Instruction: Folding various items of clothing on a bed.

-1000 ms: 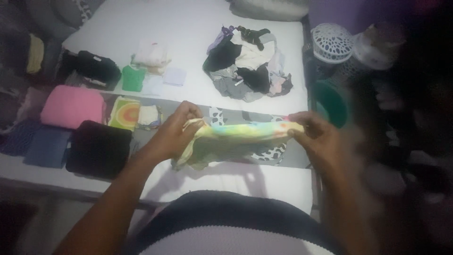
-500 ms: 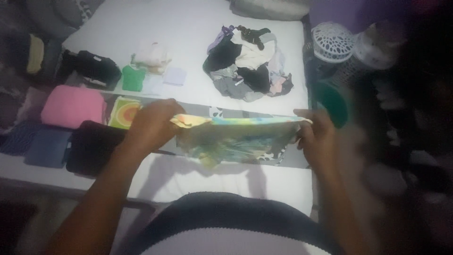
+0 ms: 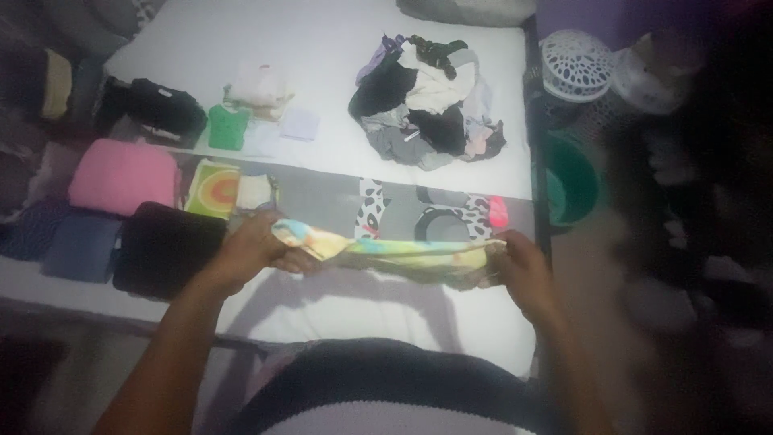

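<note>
Head view
Left hand [image 3: 256, 248]: closed, pinching the left end of a pastel yellow-green tie-dye cloth [image 3: 403, 254]; forearm reaches in from near left.
Right hand [image 3: 519, 270]: fingers curled shut over the cloth's right end; forearm comes in from near right.
Cloth: stretched flat and narrow between both hands, near edge of the white bed sheet [image 3: 322, 97].
Left side: folded pink fabric [image 3: 121, 173], black folded stack [image 3: 165, 250].
Far: heap of mixed dark and white clothes [image 3: 431, 101].
Right: green bucket [image 3: 573, 185].

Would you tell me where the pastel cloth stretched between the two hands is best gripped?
Probably at its two short ends, from either side: the pastel cloth is stretched into a long band, the left hand and right hand pinching each end.
</note>
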